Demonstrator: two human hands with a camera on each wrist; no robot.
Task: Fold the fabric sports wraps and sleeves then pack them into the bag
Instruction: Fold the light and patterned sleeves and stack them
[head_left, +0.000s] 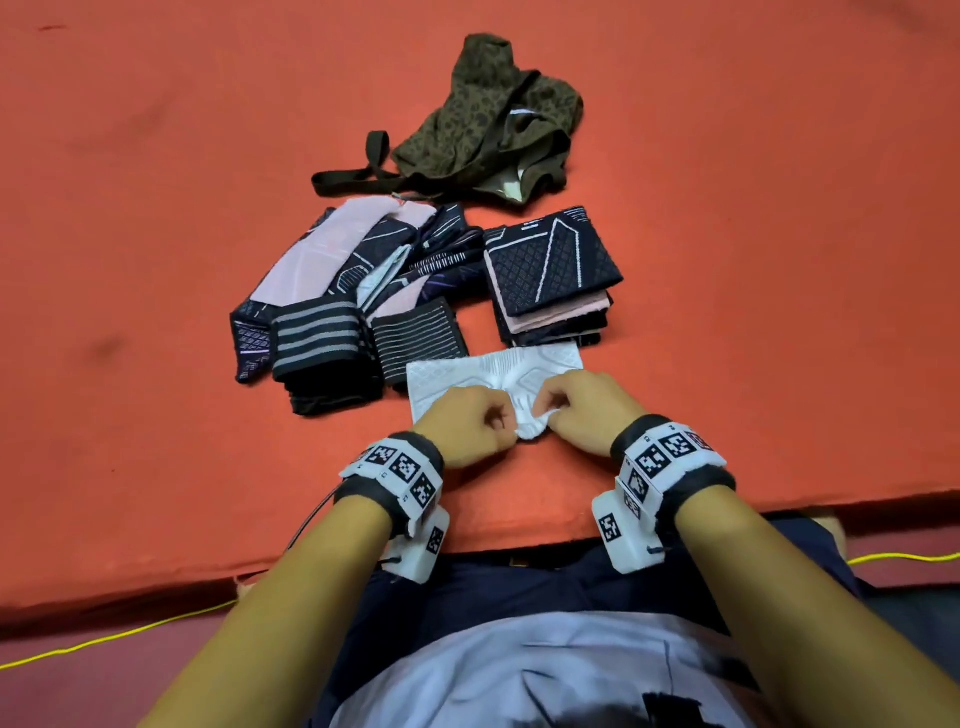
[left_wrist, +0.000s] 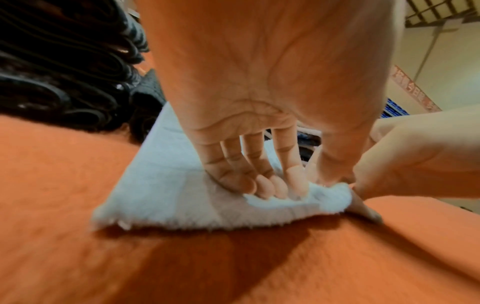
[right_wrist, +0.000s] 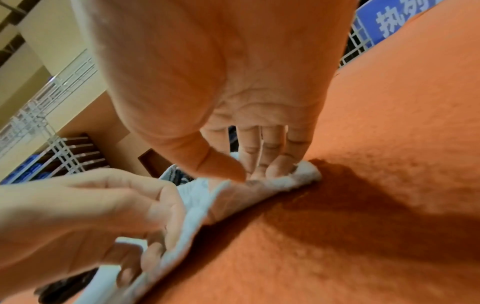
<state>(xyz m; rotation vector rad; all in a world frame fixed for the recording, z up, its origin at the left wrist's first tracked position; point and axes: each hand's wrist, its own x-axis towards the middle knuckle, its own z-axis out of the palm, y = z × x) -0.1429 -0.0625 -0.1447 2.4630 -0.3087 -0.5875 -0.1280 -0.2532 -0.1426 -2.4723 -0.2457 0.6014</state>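
Low in the centre of the head view, a person's left hand and right hand meet at the near edge of a white sleeve lying on the orange mat. Both hands have their fingers curled, thumb against fingertips, pinching that edge and lifting it slightly. To fold it well, the near edge likely needs carrying evenly to the far one, corners matched, then pressing flat. Just above, at mid-frame left, lie two striped black wraps touching a loose pile of dark and pink sleeves. To the right stands a tidy folded stack, just beyond the white sleeve. Farthest, in the upper centre, the olive patterned bag slumps, mouth facing the stack, not yet packed as far as can be seen.
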